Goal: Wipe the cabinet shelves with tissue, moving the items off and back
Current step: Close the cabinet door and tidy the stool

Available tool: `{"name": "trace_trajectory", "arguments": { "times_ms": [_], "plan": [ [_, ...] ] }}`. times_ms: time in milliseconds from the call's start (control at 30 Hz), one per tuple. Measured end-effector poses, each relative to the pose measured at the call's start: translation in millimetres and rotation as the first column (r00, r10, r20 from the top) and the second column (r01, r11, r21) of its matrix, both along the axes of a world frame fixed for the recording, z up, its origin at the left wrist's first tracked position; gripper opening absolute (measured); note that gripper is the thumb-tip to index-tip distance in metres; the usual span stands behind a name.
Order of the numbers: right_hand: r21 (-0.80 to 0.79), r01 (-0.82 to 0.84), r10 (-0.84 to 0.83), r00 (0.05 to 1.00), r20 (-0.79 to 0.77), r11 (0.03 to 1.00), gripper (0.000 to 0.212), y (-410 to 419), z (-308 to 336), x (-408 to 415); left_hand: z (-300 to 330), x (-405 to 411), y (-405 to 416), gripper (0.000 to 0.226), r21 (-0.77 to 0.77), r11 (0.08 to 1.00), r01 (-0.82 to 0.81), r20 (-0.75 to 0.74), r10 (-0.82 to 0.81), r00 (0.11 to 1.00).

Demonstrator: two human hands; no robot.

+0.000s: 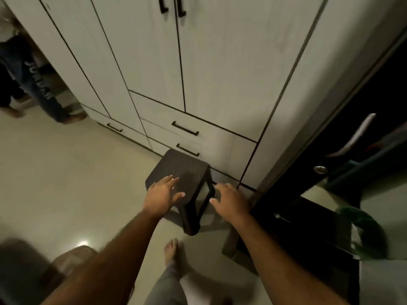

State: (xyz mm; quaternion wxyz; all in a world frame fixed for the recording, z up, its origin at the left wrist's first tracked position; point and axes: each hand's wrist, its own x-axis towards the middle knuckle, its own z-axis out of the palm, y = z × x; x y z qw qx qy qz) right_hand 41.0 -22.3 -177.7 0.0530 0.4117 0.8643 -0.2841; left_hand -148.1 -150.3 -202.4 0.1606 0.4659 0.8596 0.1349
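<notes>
A tall pale cabinet [220,69] with shut doors and black handles fills the upper view, with drawers [198,133] below. A small dark woven-pattern stool [187,170] stands on the floor right in front of the drawers. My left hand [161,194] reaches over the stool's near left edge with fingers spread and straight. My right hand [229,200] hovers by the stool's right side, fingers spread, holding nothing. No tissue shows, and the shelves are hidden behind the doors.
A dark door [343,172] with a silver lever handle stands open at the right. Another person's legs [41,93] are at the far left by the cabinet. My bare foot [171,249] is on the glossy tiled floor [66,177]. A brown mat lies at bottom left.
</notes>
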Motion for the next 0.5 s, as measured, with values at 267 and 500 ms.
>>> {"name": "trace_trajectory", "arguments": {
  "times_ms": [267, 500],
  "plan": [
    [-0.138, 0.010, 0.005, 0.994, 0.109, 0.990, 0.050, 9.0, -68.1, -98.6, -61.6, -89.9, -0.4, 0.053, -0.116, 0.993, 0.002, 0.079, 0.008, 0.997],
    [-0.203, 0.063, -0.024, 0.982, 0.188, 0.977, 0.047, 18.1, -138.8, -174.4, -123.2, -165.3, 20.0, 0.052, -0.239, 0.970, 0.043, 0.171, -0.001, 0.985]
  ]
}}
